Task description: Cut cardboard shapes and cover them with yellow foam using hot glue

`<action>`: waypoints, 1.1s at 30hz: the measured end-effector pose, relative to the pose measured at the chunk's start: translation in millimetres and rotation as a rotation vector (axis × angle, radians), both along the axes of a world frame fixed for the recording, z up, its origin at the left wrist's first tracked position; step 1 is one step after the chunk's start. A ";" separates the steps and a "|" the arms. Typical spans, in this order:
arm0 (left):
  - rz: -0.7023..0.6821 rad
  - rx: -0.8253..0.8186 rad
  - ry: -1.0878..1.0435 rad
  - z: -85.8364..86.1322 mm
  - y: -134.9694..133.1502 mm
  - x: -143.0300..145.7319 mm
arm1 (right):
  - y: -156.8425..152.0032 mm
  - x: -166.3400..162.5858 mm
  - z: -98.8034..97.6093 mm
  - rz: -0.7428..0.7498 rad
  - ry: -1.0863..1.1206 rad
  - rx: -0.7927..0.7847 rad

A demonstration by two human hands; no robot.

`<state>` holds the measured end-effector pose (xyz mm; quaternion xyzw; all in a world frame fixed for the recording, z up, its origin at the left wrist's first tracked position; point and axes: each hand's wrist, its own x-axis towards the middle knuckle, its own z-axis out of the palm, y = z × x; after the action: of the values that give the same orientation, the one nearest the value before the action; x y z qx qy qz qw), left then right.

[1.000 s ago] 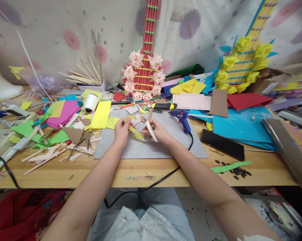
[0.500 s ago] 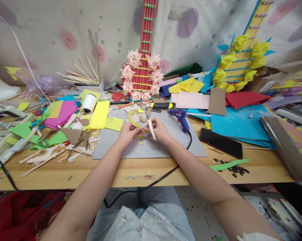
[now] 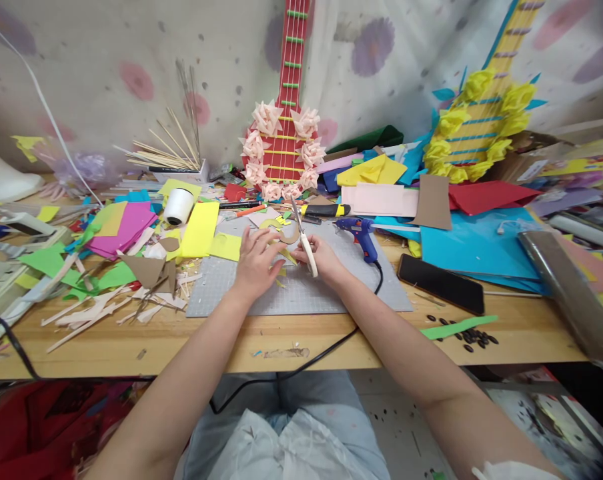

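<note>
My left hand (image 3: 256, 260) is over the grey cutting mat (image 3: 221, 291), palm down, with its fingers spread. Just beyond its fingertips lie a curved yellow-green piece (image 3: 270, 224) and a curved brown piece (image 3: 291, 235), partly hidden by the fingers. My right hand (image 3: 323, 259) is closed around white-handled scissors (image 3: 308, 253), whose blades point away from me. A small yellow-green scrap (image 3: 287, 256) is at the right fingertips; I cannot tell if they pinch it. More yellow bits lie on the mat between the hands.
A blue glue gun (image 3: 364, 238) rests at the mat's right, its black cord running off the table front. A phone (image 3: 440, 285) and black beads (image 3: 476, 340) are further right. Paper scraps (image 3: 96, 310) cover the left. A red paper guitar (image 3: 289, 150) stands behind.
My left hand has let go of the curved yellow-green piece and spread its fingers. That piece now lies further back on the mat. The scissors have shifted slightly in my right hand.
</note>
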<state>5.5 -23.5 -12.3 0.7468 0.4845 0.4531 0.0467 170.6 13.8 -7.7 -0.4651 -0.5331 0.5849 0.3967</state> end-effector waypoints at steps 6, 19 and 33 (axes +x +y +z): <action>-0.008 -0.134 -0.307 4.8 -1.9 7.3 | -1.2 6.1 7.7 0.073 0.093 0.006; -0.209 -0.722 -1.224 9.5 1.2 -4.3 | 4.6 19.5 0.1 0.094 -0.521 0.348; -0.276 -0.648 -1.191 -2.0 2.3 -0.2 | -5.1 15.0 6.3 0.222 -0.743 0.441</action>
<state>5.3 -21.2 -14.3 0.3742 0.3877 0.6082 0.5829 185.6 8.7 -1.4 -0.4880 -0.7981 0.2896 0.2027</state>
